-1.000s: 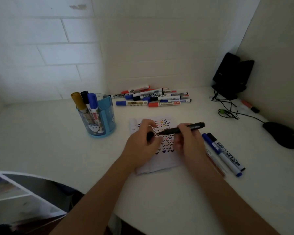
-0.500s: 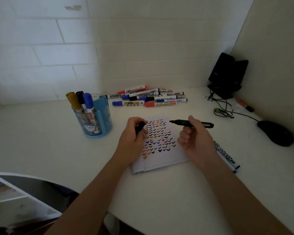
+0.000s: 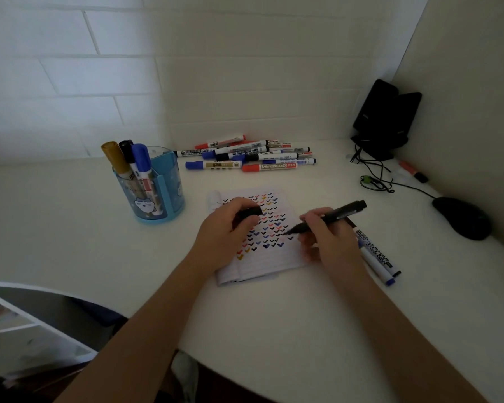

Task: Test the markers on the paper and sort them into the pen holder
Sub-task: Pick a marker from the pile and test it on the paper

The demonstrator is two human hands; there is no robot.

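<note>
The step in hand looks to be the test stroke itself: the right hand (image 3: 329,238) holds the uncapped black marker (image 3: 336,215) with its tip down at the paper (image 3: 264,266), at the right end of a row of small tick marks. Whether the nib actually touches the sheet is hard to tell from this angle. To do it well, I would make one short, light tick in the bare space just beside the last mark, so the new ink is judged alone and not over an older stroke. I would press no harder than needed, since a felt nib splays under weight. The left hand (image 3: 226,231) rests on the left part of the paper and pins it to the table (image 3: 70,234), which should stop the sheet sliding; its fingers (image 3: 239,204) are curled round the black cap (image 3: 249,212), close by for recapping. If the line comes out dark, the marker likely goes capped into the blue pen holder (image 3: 172,196), which stands well to the left with three markers upright in it. The right hand's fingers grip the barrel near the nib in a writing hold. The barrel slants up and away to the right, and the wrist is low over the paper's right edge, just beside two markers (image 3: 376,254) lying on the table. A pile of markers (image 3: 250,157) lies near the wall.
</note>
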